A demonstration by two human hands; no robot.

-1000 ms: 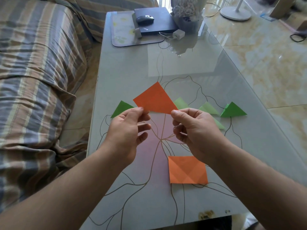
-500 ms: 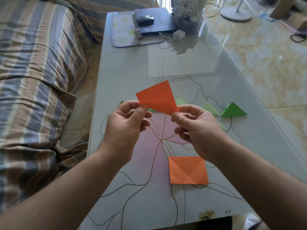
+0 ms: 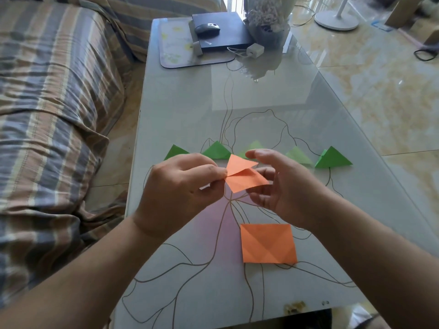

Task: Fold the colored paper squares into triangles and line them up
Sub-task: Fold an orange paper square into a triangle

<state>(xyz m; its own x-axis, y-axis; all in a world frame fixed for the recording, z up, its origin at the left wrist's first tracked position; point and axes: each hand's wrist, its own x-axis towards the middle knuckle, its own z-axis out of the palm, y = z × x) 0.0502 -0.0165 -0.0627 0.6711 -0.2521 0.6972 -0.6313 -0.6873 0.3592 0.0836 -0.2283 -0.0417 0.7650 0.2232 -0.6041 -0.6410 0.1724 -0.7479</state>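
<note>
Above the glass table (image 3: 273,96), my left hand (image 3: 180,186) pinches a half-folded orange paper (image 3: 244,179) at its left corner, its two flaps gaping apart. Beside the paper's right end, my right hand (image 3: 282,186) is cupped, thumb lifted above the paper and fingers behind its right corner without a clear grip. A creased orange square (image 3: 268,243) lies flat on the table below my right hand. Several green folded triangles stand in a row across the table beyond my hands, from the leftmost green triangle (image 3: 175,153) to the rightmost green triangle (image 3: 332,159).
At the far end of the table are a closed black laptop (image 3: 225,32) with a mouse (image 3: 207,28) on it, a placemat (image 3: 175,46), a white charger (image 3: 254,49) and a vase (image 3: 268,22). A striped sofa (image 3: 52,103) runs along the left.
The orange paper went from a flat sheet pinched by both hands to half-folded. My right hand let go of its corner and opened; both hands dropped slightly lower.
</note>
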